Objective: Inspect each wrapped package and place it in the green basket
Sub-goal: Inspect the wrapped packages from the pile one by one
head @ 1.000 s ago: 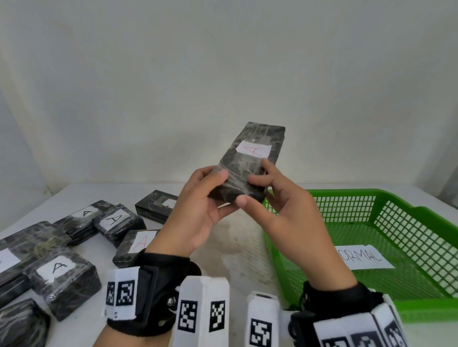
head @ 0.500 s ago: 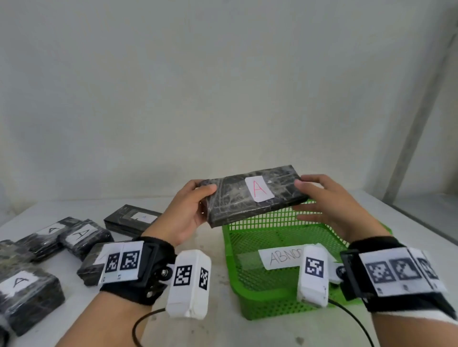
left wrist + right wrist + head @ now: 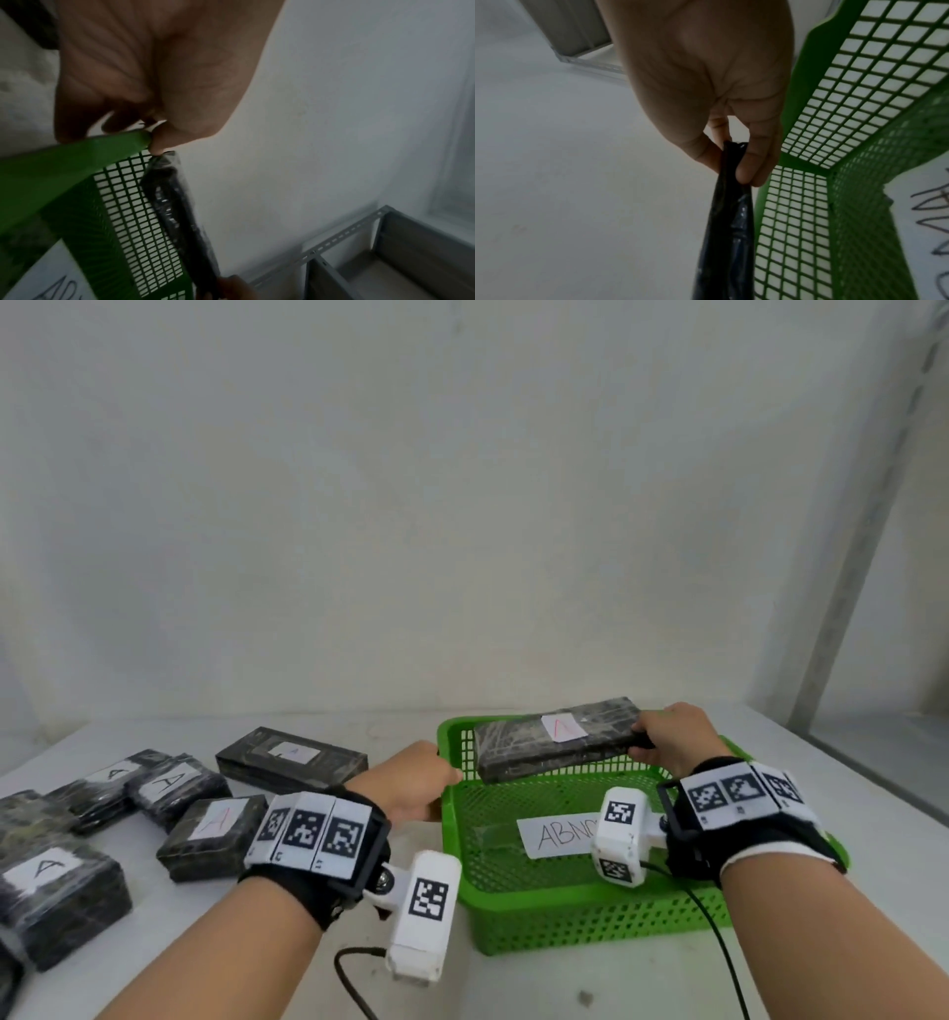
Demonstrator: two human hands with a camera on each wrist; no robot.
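As right hand [image 3: 667,737] pinches package [image 3: 513,752] over green basket [image 3: 565,927] — left hand [image 3: 411,788] (curled) grips its rim.

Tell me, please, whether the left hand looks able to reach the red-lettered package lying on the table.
Probably yes: that package lies uncovered close beside the left hand, which is at the basket rim, with nothing standing between them.

Pkg [image 3: 513,747] in glossy crinkled plastic wrap w/ paper label [image 3: 563,727]; basket [image 3: 513,906] matt perforated plastic.
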